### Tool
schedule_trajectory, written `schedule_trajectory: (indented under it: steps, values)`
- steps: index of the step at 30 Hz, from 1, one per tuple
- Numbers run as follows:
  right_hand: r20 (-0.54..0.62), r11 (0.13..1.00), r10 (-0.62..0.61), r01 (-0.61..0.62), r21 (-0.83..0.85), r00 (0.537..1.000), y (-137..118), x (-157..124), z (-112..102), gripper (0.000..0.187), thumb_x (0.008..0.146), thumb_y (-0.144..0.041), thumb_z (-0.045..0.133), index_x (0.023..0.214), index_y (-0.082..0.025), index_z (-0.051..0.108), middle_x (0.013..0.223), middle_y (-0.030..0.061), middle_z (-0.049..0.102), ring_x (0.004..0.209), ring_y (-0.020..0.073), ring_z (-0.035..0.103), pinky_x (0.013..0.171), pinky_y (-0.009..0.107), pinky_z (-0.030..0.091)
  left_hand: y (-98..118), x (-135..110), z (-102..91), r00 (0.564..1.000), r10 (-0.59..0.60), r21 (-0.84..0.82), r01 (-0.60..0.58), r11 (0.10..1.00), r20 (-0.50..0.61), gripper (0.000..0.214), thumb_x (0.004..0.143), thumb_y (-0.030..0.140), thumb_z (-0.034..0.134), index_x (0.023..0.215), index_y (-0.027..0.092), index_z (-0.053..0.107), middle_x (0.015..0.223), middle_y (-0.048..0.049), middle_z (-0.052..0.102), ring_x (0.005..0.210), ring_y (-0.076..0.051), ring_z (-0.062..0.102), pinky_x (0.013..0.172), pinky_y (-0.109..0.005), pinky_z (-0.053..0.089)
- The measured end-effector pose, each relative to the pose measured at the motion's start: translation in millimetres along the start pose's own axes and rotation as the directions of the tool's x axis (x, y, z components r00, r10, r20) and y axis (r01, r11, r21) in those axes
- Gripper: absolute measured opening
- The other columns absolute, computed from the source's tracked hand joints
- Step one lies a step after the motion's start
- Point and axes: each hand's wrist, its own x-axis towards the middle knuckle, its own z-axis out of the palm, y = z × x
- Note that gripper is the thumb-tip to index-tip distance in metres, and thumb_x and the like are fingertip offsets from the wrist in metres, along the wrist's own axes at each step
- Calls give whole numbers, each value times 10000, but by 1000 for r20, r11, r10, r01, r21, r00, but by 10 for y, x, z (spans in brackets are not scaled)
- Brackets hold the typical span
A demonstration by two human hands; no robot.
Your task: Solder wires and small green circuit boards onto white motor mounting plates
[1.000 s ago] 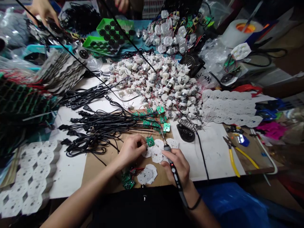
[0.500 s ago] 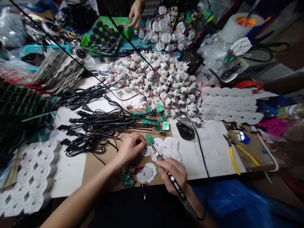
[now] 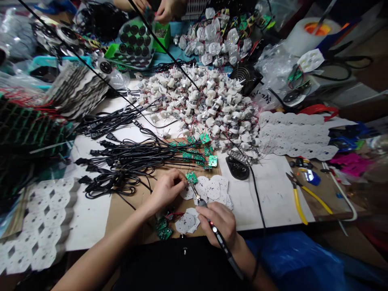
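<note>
My left hand (image 3: 166, 189) is closed in a pinch at the edge of a small green circuit board (image 3: 191, 177) that lies on white round plates (image 3: 212, 189). My right hand (image 3: 218, 223) is wrapped round a black soldering iron (image 3: 212, 228), held like a pen. Its metal tip points up and left, touching or nearly touching the green board. More white plates (image 3: 185, 222) and green boards (image 3: 163, 229) lie on the brown card near my wrists.
A tangle of black cables (image 3: 121, 159) lies to the left, a heap of small white motors (image 3: 206, 105) behind. A soldering stand (image 3: 238, 165) and yellow-handled pliers (image 3: 298, 198) sit to the right. Another person's hands (image 3: 162, 10) work at green trays at the far edge.
My right hand has drawn back toward me and tilted the iron, so its tip now reaches the green board. The person opposite has shifted their hands about the green trays.
</note>
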Motion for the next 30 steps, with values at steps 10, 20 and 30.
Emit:
schedule_trajectory:
  steps: [10, 20, 30]
  values:
    - [7, 996, -53, 54, -76, 999, 19, -48, 43, 227, 895, -107, 613, 1099, -168, 694, 762, 49, 646, 676, 180, 614, 642, 311, 526, -11, -4, 0, 1000, -5, -2, 5, 1000, 0, 139, 866, 183, 599, 735, 186, 642, 812, -12, 717, 791, -157, 656, 766, -291, 478]
    - [-87, 995, 74, -67, 74, 993, -30, 2, -95, 253, 894, -73, 594, 1100, -181, 691, 846, 61, 677, 734, 175, 663, 669, 295, 571, 8, -8, -26, 1000, -2, -13, 3, 1000, 25, 153, 892, 250, 609, 757, 190, 646, 848, -27, 715, 822, -172, 654, 792, -316, 477]
    - [-54, 962, 194, -180, 203, 979, -49, -17, -64, 225, 909, -81, 579, 1058, -197, 701, 829, 41, 703, 737, 166, 684, 676, 281, 583, 19, -25, -43, 999, 7, -12, -7, 1000, 42, 138, 905, 258, 594, 791, 191, 634, 862, -26, 702, 838, -175, 643, 806, -321, 476]
